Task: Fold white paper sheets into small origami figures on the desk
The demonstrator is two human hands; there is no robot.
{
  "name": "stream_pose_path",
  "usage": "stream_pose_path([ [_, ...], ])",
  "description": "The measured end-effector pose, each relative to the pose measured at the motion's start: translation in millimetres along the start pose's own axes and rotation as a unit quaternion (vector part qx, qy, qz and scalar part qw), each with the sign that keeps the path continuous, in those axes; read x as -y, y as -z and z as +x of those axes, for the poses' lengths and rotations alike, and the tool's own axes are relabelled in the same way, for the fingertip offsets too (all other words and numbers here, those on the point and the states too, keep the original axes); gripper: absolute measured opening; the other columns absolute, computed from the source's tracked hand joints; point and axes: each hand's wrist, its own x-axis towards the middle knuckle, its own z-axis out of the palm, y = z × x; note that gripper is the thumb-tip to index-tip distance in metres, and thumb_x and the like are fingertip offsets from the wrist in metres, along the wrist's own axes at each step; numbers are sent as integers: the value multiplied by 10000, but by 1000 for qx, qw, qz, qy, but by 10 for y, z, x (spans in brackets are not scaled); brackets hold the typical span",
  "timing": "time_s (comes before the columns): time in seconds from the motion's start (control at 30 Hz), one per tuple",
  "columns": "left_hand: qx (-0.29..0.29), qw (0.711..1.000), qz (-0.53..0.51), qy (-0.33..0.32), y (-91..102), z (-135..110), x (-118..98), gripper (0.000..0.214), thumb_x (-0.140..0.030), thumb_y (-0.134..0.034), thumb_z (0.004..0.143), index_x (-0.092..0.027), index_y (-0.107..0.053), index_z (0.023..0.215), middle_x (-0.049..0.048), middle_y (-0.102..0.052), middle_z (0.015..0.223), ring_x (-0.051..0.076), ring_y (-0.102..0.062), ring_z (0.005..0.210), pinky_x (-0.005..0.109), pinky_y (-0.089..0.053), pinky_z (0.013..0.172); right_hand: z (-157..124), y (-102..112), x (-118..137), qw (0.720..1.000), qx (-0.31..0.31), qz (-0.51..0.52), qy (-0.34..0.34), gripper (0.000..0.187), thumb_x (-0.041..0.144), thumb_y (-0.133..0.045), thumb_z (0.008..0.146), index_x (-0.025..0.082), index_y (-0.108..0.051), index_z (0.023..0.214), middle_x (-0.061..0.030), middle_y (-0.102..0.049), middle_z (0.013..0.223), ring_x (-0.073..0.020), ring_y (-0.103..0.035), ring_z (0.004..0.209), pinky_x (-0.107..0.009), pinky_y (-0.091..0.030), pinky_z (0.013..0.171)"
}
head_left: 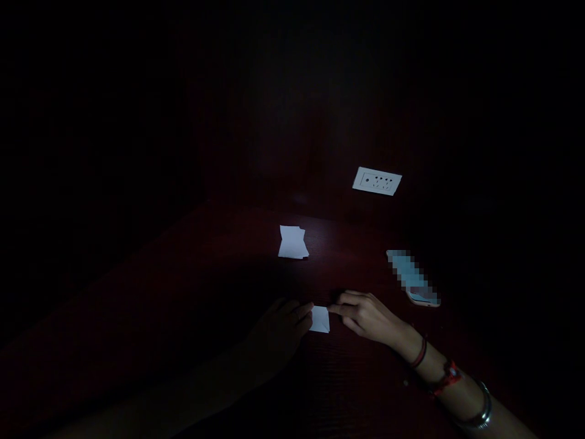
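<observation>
The scene is very dark. A small folded white paper lies on a dark reddish table between my hands. My left hand is in shadow, its fingers curled, fingertips touching the paper's left edge. My right hand presses the paper's right edge with pinched fingers; its wrist wears red thread bands and a metal bangle. A second stack of folded white paper lies further back on the table.
A phone lies on the table to the right of my hands. A white socket plate sits on the dark wall behind. Everything else is lost in darkness.
</observation>
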Motion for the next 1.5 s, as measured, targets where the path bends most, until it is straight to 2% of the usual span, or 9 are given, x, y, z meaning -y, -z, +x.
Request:
stream_pose_path([
  [0.1, -10, 1000, -15, 0, -17, -4, 3, 357, -132, -401, 777, -161, -410, 1133, 42, -401, 1226, 208, -394, 1025, 384, -284, 871, -42, 7, -49, 999, -15, 25, -15, 263, 155, -392, 791, 202, -561, 987, -43, -524, 849, -147, -484, 798, -263, -400, 720],
  [0.23, -53, 997, -54, 19, -81, 19, 17, 284, -120, -390, 789, -160, -465, 1060, 44, -458, 1152, 198, -403, 1004, 367, -295, 879, 57, 35, -42, 984, -101, 128, -73, 241, 146, -378, 800, 168, -565, 951, -45, -519, 865, -125, -490, 791, -241, -399, 714],
  [0.37, -97, 988, -106, 50, -134, 87, 64, 198, -146, -363, 819, -166, -505, 956, 46, -498, 1040, 176, -436, 945, 351, -327, 851, 237, -19, 54, 970, -43, 220, -90, 218, 232, -561, 702, 174, -559, 912, -26, -505, 842, -116, -491, 739, -222, -411, 655],
  [0.57, -119, 968, -189, 115, -227, 194, 149, 231, -235, -492, 760, -164, -462, 978, 45, -491, 970, 183, -447, 895, 340, -362, 790, 283, -135, 133, 947, -41, 262, -180, 255, 163, -672, 556, 165, -528, 766, 1, -496, 787, -113, -472, 698, -220, -382, 608],
  [0.77, -126, 935, -303, 133, -103, 216, 142, 69, -222, -456, 776, -169, -500, 787, 5, -508, 830, 138, -478, 794, 269, -382, 714, 278, -121, 177, 908, -57, 364, -200, 274, 180, -630, 611, 172, -508, 856, 50, -485, 637, -75, -457, 562, -174, -359, 501],
  [0.93, -137, 916, -353, 133, 47, 202, 90, 97, -193, -423, 789, -164, -505, 747, -10, -518, 760, 118, -485, 728, 242, -375, 675, 266, 0, 276, 929, -138, 307, -154, 124, 184, -461, 757, 157, -582, 765, -1, -541, 683, -99, -492, 639, -207, -384, 590],
  [1.13, -138, 914, -362, 118, 116, 213, 65, 138, -137, -416, 779, -160, -524, 696, -16, -507, 716, 111, -474, 710, 237, -358, 669, 290, 59, 411, 952, -158, 237, -107, 121, 99, -468, 708, 163, -570, 711, -9, -535, 698, -108, -486, 657, -208, -368, 601],
  [1.4, -139, 881, -429, 146, 228, 170, 109, 122, -164, -441, 769, -161, -513, 670, -24, -491, 689, 107, -476, 667, 226, -371, 620, 164, 133, 209, 942, -166, 261, -131, 130, 64, -476, 626, 160, -446, 543, 37, -431, 564, -83, -408, 545, -191, -322, 517],
  [1.5, -132, 869, -446, 171, 241, 157, 163, 105, -174, -451, 763, -159, -516, 682, -20, -499, 703, 111, -485, 676, 224, -379, 618, 93, 174, 103, 921, -194, 295, -166, 113, 114, -460, 691, 155, -477, 587, 21, -465, 590, -93, -434, 572, -200, -342, 533],
])
